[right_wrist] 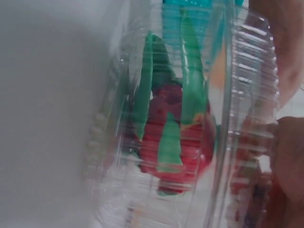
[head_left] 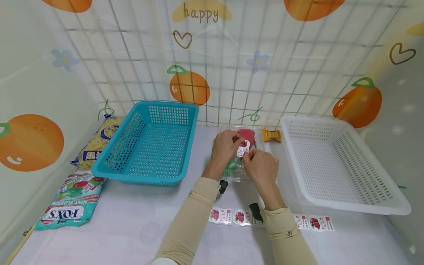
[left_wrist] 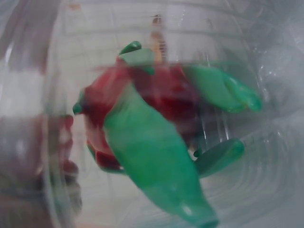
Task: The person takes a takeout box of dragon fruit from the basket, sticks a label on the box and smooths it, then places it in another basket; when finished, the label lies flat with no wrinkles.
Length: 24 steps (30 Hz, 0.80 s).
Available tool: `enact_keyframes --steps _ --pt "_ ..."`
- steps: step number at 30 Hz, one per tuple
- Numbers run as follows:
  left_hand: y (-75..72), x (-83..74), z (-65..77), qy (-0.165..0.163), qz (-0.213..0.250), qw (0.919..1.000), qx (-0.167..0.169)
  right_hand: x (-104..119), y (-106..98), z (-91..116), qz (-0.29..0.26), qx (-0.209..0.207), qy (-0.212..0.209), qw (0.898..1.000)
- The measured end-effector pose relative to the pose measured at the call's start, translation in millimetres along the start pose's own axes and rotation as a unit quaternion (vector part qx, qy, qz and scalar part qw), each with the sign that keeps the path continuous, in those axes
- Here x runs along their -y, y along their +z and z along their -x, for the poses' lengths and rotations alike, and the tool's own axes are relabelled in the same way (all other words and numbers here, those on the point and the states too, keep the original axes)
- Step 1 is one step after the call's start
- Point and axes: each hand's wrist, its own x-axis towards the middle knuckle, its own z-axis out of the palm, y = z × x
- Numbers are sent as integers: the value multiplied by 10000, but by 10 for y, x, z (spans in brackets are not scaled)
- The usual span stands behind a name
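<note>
A white label sticker printed with a red dragon fruit lies over the lid of a clear plastic box. My left hand pinches the sticker's upper edge, while my right hand pinches its lower right corner. Inside the box sits a red dragon fruit with green leaf tips. Through the clear wall, the left wrist view shows the dragon fruit close up, with a large green leaf in front. In the right wrist view, the ribbed box stands between the camera and the fingers.
A teal basket stands left, a white basket right. Beside the box lies a yellow-wrapped candy. A sticker strip lies in front, partly behind the right forearm. Far left are a pasta bag and a FOX'S candy bag.
</note>
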Motion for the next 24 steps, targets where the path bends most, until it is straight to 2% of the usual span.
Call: enact_keyframes --steps 24 --pt "3 -14 -5 -77 -31 10000 -42 -8 -1 8 30 -47 -48 10000"
